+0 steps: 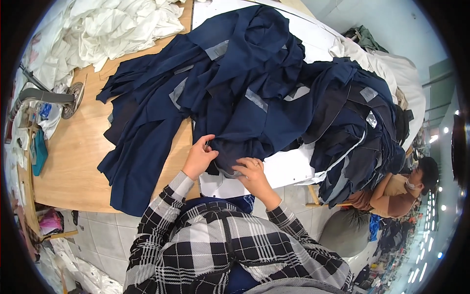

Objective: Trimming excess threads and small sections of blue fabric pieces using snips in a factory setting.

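Note:
A large heap of navy cloth pieces (245,63), which look like garment parts, lies across the table in front of me. My left hand (199,157) is at its near edge, fingers curled around a small dark, thin thing (208,145) that is too small to name. Just to the right, my right hand (251,172) pinches the near edge of a dark navy piece (230,156) between thumb and fingers. A grey strip shows along that edge. Shiny greyish patches (257,99) lie on several pieces.
Another navy pile (362,122) hangs over the table's right end, with a person (399,196) beside it. White cloth (107,29) is heaped at the far left. A grey curved handle with a round metal part (73,98) stands at left on the wooden tabletop (73,166).

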Demonstrator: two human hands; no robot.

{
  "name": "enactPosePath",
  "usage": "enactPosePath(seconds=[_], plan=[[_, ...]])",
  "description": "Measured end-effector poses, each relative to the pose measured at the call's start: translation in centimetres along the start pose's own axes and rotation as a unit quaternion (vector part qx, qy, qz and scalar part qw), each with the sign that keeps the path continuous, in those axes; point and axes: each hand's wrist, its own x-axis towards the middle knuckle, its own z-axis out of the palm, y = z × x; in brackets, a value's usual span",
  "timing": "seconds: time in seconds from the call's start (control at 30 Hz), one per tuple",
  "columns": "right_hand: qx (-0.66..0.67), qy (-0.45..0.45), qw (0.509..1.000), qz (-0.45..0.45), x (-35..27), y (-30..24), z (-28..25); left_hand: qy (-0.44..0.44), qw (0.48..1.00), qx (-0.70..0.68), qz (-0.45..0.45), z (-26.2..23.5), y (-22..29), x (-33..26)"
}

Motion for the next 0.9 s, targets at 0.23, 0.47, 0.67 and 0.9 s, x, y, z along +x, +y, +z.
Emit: enactPosePath(seconds=[0.23, 0.47, 0.67, 0.9], plan=[[0.177, 0.111, 0.976, -0.068, 3.2, -5.0, -8.4, -0.13, 0.982, -0.12, 0.064, -1.6, 6.5, -3.4], [0.468, -0.164, 0.82, -0.286, 7.8, -11.5, -14.5, -0.23, 0.953, -0.055, 0.187, -1.9, 9.6, -5.2], [0.62, -0.301, 0.662, -0.294, 11.9, -10.7, -18.4, -0.213, 0.947, 0.039, 0.239, -3.4, 11.0, -6.7], [0.26, 0.235, 0.862, -0.366, 14.1, -12.8, -33.8, -0.271, 0.925, 0.083, 0.255, -1.8, 10.2, -4.6]])
